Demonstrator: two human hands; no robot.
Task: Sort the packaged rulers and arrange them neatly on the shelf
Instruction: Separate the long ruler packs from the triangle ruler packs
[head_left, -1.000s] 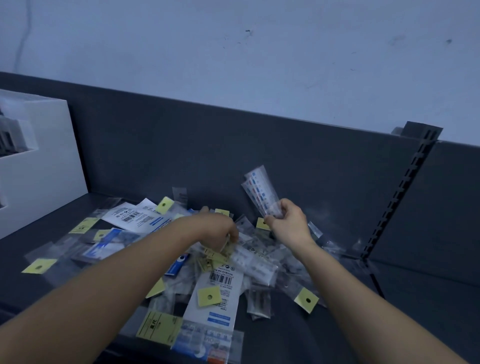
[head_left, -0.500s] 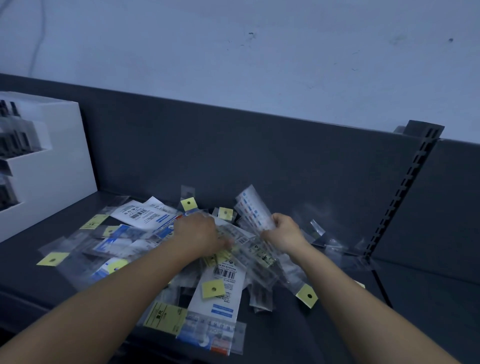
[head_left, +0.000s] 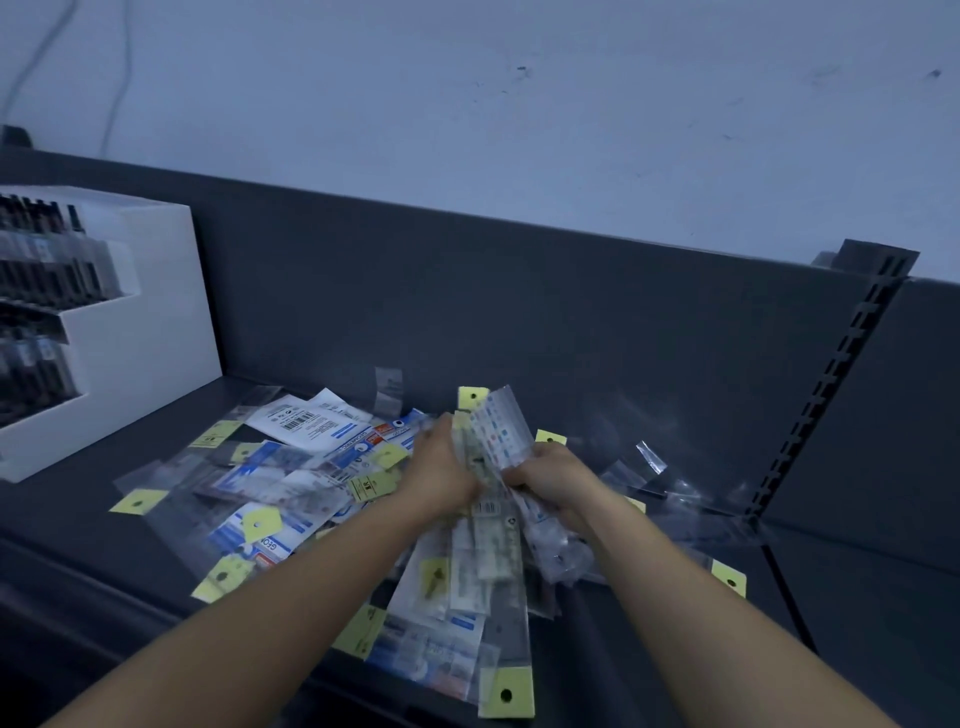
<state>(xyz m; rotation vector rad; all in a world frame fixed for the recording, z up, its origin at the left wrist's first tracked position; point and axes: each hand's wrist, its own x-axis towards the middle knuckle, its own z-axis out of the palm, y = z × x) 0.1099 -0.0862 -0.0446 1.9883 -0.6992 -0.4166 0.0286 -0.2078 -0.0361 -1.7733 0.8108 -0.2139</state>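
Note:
A loose heap of packaged rulers (head_left: 291, 483) in clear sleeves with yellow hang tabs covers the dark shelf (head_left: 78, 525). My left hand (head_left: 441, 467) and my right hand (head_left: 550, 473) meet over the middle of the heap. Between them they clasp a bundle of ruler packs (head_left: 493, 441), raised off the shelf and standing nearly upright. The bundle's lower ends hang down in front of my wrists. A yellow tab (head_left: 471, 397) sticks up behind the bundle.
A white stepped display box (head_left: 156, 322) with dark items stands at the left on the shelf. The grey back panel (head_left: 519, 322) rises behind the heap. A slotted upright post (head_left: 831, 384) divides the shelf at the right. More packs reach the front edge (head_left: 506, 693).
My hands have come together. The left hand rose from the heap with packs and joined them to the pack that the right hand held. The view shifted slightly right.

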